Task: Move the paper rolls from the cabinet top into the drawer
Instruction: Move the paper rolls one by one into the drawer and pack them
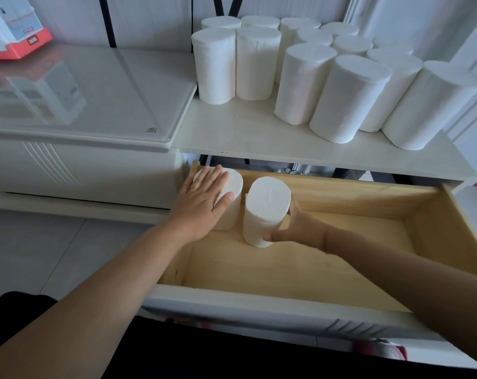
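Observation:
Several white paper rolls [344, 97] stand upright on the white cabinet top [248, 132]. Below it the wooden drawer [423, 228] is pulled out. Two rolls stand upright in its back left corner. My left hand [204, 198] lies flat, fingers spread, on top of the left roll [233, 187]. My right hand [297, 228] wraps around the right roll [264, 209] from the right side, thumb near its base.
A lower glossy white cabinet [90, 97] adjoins on the left, with a white and orange box [16, 26] at its back. The drawer's white front panel [259, 310] is nearest me. Most of the drawer floor is bare wood.

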A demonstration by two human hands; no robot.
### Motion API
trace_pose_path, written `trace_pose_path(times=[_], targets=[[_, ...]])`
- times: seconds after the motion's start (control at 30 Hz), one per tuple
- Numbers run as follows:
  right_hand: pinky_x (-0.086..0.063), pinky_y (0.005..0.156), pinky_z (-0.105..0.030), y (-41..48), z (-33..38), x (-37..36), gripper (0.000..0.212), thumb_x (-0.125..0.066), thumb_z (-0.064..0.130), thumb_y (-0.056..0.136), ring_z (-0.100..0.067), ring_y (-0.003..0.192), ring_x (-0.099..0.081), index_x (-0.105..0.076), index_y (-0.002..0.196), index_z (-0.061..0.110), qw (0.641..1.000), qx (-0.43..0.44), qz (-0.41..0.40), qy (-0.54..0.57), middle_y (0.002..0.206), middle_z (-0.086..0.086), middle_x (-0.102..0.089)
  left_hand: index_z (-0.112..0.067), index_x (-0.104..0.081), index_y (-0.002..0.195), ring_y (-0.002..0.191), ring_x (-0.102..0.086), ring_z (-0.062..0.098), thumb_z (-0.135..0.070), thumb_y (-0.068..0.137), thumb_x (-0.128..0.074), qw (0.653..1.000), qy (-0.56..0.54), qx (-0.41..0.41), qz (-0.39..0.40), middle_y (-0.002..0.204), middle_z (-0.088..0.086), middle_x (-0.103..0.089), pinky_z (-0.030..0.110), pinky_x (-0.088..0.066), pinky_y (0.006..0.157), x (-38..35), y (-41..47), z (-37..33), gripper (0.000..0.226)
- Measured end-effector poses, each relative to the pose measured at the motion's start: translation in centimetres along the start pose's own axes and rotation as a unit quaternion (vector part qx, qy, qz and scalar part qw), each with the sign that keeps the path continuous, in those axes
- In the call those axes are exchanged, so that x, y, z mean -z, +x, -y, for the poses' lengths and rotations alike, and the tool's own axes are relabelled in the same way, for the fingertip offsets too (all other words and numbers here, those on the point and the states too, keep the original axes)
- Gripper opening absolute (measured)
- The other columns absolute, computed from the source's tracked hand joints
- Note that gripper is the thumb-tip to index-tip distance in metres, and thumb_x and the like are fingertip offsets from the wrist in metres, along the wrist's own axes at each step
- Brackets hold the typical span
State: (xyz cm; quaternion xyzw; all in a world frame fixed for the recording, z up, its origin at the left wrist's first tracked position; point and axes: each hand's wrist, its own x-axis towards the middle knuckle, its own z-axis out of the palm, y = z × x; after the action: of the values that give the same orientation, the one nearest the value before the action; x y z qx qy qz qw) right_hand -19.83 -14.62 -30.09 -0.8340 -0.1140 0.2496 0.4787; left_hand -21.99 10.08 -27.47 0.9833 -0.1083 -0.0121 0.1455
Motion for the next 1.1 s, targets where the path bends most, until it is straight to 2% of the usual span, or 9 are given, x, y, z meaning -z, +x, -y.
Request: trace_pose_path(times=[0.07,0.17,0.23,0.3,0.43,0.53,0.7,0.83,1.1], targets=[[-0.039,0.098,-0.029,0.1,1.2,1.2,0.105,-0.083,0.042,0.066,-0.009,0.127,-0.041,-0.018,0.147,0.03,0.998,-0.016,0.036,0.042,0.137,0.013,-0.044,-0.026,0.001,0.149,0.141,0.017,0.004,-0.055,0.09,-0.001,1.0,0.0,0.005,0.006,0.158,-0.009,0.008,0.03,0.012,0.115,0.0,0.1,0.0,0.066],[-0.042,0.101,-0.044,0.6,3.2,2.5,0.078,-0.067,0.064,0.073,-0.012,0.126,-0.044,-0.036,0.139,0.036,0.993,-0.062,0.026,0.096,0.133,0.017,-0.049,-0.026,0.0,0.15,0.142,0.017,0.005,-0.053,0.093,-0.005,1.0,-0.006,0.007,0.015,0.158,-0.009,0.009,0.03,0.013,0.115,0.1,0.1,0.0,0.063],[-0.044,0.102,-0.048,1.1,4.0,2.7,0.059,-0.059,0.057,0.083,-0.015,0.125,-0.047,-0.043,0.136,0.037,0.993,-0.087,0.017,0.075,0.132,0.012,-0.053,-0.026,0.0,0.15,0.141,0.018,0.005,-0.054,0.092,-0.004,1.0,-0.013,0.003,0.022,0.158,-0.009,0.01,0.029,0.013,0.114,0.3,0.0,0.0,0.064],[-0.052,0.093,-0.045,1.3,4.7,2.5,0.048,-0.06,0.049,0.087,-0.019,0.117,-0.055,-0.048,0.131,0.034,0.993,-0.112,0.022,0.027,0.127,0.007,-0.058,-0.026,-0.001,0.15,0.141,0.018,0.005,-0.053,0.093,-0.005,1.0,-0.011,-0.002,0.028,0.157,-0.009,0.01,0.029,0.013,0.114,0.4,-0.1,0.1,0.063],[-0.061,0.073,-0.042,0.7,5.3,1.7,0.044,-0.066,0.047,0.084,-0.027,0.09,-0.069,-0.051,0.116,0.019,0.983,-0.173,0.053,0.017,0.114,-0.001,-0.059,-0.025,-0.003,0.15,0.142,0.017,0.006,-0.052,0.093,-0.006,0.999,0.005,-0.009,0.031,0.158,-0.007,0.008,0.029,0.012,0.115,0.7,-0.1,0.2,0.063],[-0.062,0.066,-0.037,-0.3,5.5,0.3,0.041,-0.066,0.048,0.084,-0.03,0.08,-0.074,-0.054,0.1,0.012,0.972,-0.209,0.092,0.047,0.105,-0.006,-0.06,-0.025,-0.003,0.15,0.142,0.017,0.005,-0.056,0.09,-0.002,0.999,-0.011,-0.015,0.036,0.158,-0.007,0.008,0.027,0.013,0.114,0.9,-0.3,0.3,0.068],[-0.062,0.07,-0.035,-0.9,5.5,-3.0,0.064,-0.064,0.049,0.085,-0.032,0.077,-0.073,-0.046,0.124,0.002,0.963,-0.228,0.08,0.12,0.113,-0.022,-0.061,-0.027,-0.001,0.15,0.14,0.019,0.002,-0.065,0.079,0.004,0.997,-0.049,-0.021,0.056,0.157,-0.01,0.011,0.028,0.012,0.115,1.3,-0.5,0.6,0.08],[-0.061,0.074,-0.034,-0.6,6.1,-4.4,0.057,-0.06,0.049,0.088,-0.031,0.075,-0.07,-0.046,0.129,0.012,0.962,-0.21,0.074,0.159,0.119,-0.022,-0.055,-0.028,-0.001,0.15,0.14,0.019,0.003,-0.059,0.087,-0.002,0.997,-0.041,-0.022,0.058,0.157,-0.01,0.011,0.028,0.012,0.115,1.3,-0.5,0.5,0.07],[-0.061,0.075,-0.033,1.0,7.1,-5.0,0.062,-0.057,0.049,0.09,-0.029,0.07,-0.07,-0.043,0.133,0.006,0.96,-0.208,0.07,0.171,0.115,-0.024,-0.052,-0.026,-0.002,0.15,0.142,0.017,0.006,-0.047,0.098,-0.013,0.998,-0.02,-0.016,0.053,0.158,-0.008,0.009,0.028,0.012,0.114,1.4,0.0,0.6,0.057]])
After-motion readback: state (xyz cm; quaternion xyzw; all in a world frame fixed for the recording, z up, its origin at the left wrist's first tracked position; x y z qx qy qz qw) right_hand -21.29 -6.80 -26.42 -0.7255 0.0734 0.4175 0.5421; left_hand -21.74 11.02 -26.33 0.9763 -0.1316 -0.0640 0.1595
